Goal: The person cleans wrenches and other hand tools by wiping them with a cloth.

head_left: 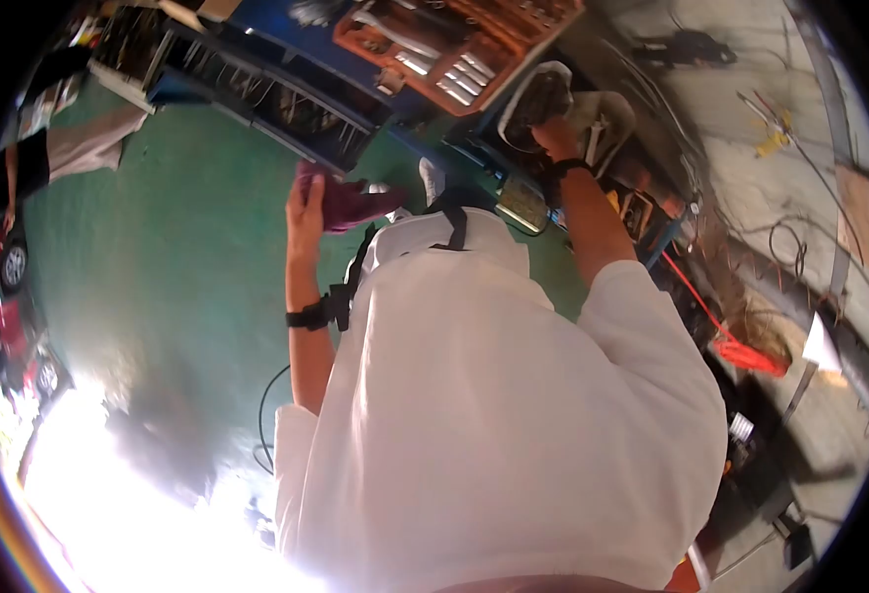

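My left hand (305, 206) is closed on a maroon cloth (347, 205), which hangs out past the fingers above the green floor. My right hand (557, 138) reaches into a pale, open-topped container (511, 127) with dark contents. Its fingertips are lost among those dark contents, so whether they grip anything is unclear. Just beside it lies a second pale tray (620, 114) with a metal wrench-like tool (594, 138) in it.
An orange tool case (514, 44) with shiny sockets lies open ahead. Left of it, an open drawer (276, 104) holds several tools. A red cable (694, 287) runs at the right. Another person's leg (88, 148) and a red car (4, 287) are at far left.
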A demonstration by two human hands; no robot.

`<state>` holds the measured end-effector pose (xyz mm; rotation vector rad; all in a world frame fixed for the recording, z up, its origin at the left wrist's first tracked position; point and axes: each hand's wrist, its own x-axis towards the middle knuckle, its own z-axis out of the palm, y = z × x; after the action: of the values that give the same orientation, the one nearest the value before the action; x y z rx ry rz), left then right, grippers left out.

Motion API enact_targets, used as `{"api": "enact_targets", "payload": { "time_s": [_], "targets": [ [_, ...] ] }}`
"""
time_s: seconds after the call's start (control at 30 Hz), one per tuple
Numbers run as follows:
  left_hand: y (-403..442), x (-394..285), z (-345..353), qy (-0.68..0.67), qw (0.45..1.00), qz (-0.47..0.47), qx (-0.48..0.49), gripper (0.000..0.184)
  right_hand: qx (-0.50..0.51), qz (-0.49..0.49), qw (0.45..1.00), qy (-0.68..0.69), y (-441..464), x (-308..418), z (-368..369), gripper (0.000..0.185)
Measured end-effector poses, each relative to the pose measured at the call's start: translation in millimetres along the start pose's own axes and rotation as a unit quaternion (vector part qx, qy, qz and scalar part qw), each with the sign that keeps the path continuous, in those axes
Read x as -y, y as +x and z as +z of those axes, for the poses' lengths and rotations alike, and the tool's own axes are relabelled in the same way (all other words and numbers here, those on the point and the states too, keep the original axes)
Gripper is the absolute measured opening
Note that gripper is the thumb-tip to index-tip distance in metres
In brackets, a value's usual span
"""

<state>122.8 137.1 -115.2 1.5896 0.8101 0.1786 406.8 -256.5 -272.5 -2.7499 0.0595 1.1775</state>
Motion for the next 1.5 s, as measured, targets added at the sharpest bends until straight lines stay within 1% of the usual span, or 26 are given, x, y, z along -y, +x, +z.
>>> {"api": "enact_targets", "payload": {
  "time_s": [0.03,0.07,0.13,0.17,0.23,0.27,0.3,0.37,0.4,0.5,0.57,0.7,0.8,0.9,0.97,1.0,1.03,1.07,1.17,1.2,1.23,1.27,1.3,1.33,1.4,1.5],
  "targets": [
    [-4.6,-2.2,2.5,0.041,0.998,-0.012,0.038,0.034,-0.043,-0.016,0.996,-0.079,-3.6,2.3,-4.1,0.06],
    [-9.6,-5.3,5.7,0.036,0.999,-0.016,0.021,0.034,-0.041,-0.031,0.995,-0.09,-5.4,6.8,-8.7,0.06],
    [-15.3,-16.6,12.4,0.038,0.991,-0.057,0.111,0.034,-0.123,-0.024,0.985,-0.122,-0.6,16.4,-15.4,0.057],
    [-19.3,-19.9,15.4,0.036,0.992,-0.06,0.101,0.034,-0.149,-0.023,0.98,-0.133,3.4,21.9,-18.4,0.056],
    [-26.0,-24.2,18.9,0.015,0.986,-0.049,0.159,0.036,-0.042,-0.079,0.985,-0.146,14.5,36.9,-29.2,0.058],
    [-25.7,-19.7,18.7,0.014,0.981,-0.038,0.19,0.03,-0.062,-0.103,0.979,-0.163,51.0,24.4,-10.4,0.06],
    [-27.3,-24.4,18.1,0.013,0.983,-0.038,0.181,0.03,-0.061,-0.111,0.978,-0.167,55.2,30.1,-11.3,0.06],
    [-31.7,-33.7,15.0,0.079,0.975,-0.059,0.199,0.029,0.0,-0.001,0.999,0.048,62.5,41.1,-9.6,0.046],
    [-33.3,-37.8,13.7,0.072,0.976,-0.061,0.194,0.03,-0.069,-0.036,0.997,0.005,68.1,38.7,-1.5,0.046],
    [-39.8,-36.8,9.3,0.0,0.986,-0.059,0.154,0.031,-0.081,-0.034,0.994,0.072,66.4,38.8,0.9,0.047],
    [-41.3,-36.5,5.2,0.008,0.991,-0.049,0.128,0.03,-0.104,-0.039,0.99,0.089,70.9,37.7,0.4,0.048],
    [-42.1,-33.1,-1.2,-0.011,0.994,-0.047,0.101,0.027,-0.06,-0.059,0.996,0.001,95.8,28.6,8.4,0.056],
    [-41.5,-36.4,-0.8,-0.019,0.993,-0.05,0.103,0.025,-0.094,-0.071,0.992,0.042,100.5,19.7,11.6,0.055],
    [-40.0,-37.6,2.3,-0.021,0.992,-0.057,0.107,0.025,-0.123,-0.118,0.985,-0.017,76.4,37.0,4.9,0.05],
    [-40.5,-41.9,5.8,-0.023,0.99,-0.066,0.122,0.025,-0.087,-0.002,0.981,0.172,89.3,36.8,19.7,0.049],
    [-39.9,-50.0,6.1,0.004,0.992,-0.054,0.115,0.026,-0.064,-0.044,0.973,0.216,98.9,17.7,23.7,0.051],
    [-36.4,-54.4,7.8,0.029,0.993,-0.039,0.112,0.027,-0.071,-0.034,0.972,0.22,85.9,20.1,19.0,0.051],
    [-33.4,-52.0,4.3,0.055,0.989,-0.042,0.133,0.031,-0.083,0.018,0.94,0.331,74.5,29.8,18.5,0.05],
    [-30.4,-59.5,10.9,-0.014,0.992,-0.017,0.124,0.035,-0.096,0.054,0.912,0.396,100.7,-3.9,31.7,0.045],
    [-30.3,-65.9,8.9,-0.028,0.99,-0.018,0.138,0.033,-0.093,0.019,0.838,0.537,93.7,-5.9,26.8,0.043],
    [-31.0,-69.0,10.1,-0.026,0.989,-0.015,0.146,0.033,-0.082,-0.013,0.743,0.664,88.1,-8.7,22.7,0.04],
    [-31.8,-73.0,10.3,-0.091,0.981,0.001,0.174,0.031,-0.076,-0.018,0.76,0.645,81.2,-18.1,13.2,0.039],
    [-31.0,-77.5,12.4,-0.155,0.967,0.016,0.203,0.03,-0.067,-0.037,0.765,0.639,38.3,-12.6,-11.5,0.038],
    [-26.5,-76.2,12.5,-0.155,0.964,0.018,0.216,0.03,-0.069,-0.058,0.763,0.64,6.0,-5.3,-30.7,0.037],
    [-13.0,-72.3,10.3,-0.168,0.931,0.071,0.317,0.028,-0.091,-0.097,0.768,0.627,-37.7,1.5,-53.8,0.036],
    [-1.2,-82.4,20.3,-0.166,0.903,0.111,0.38,0.026,-0.087,-0.114,0.752,0.643,-90.3,8.2,-73.9,0.036]
  ]
}}
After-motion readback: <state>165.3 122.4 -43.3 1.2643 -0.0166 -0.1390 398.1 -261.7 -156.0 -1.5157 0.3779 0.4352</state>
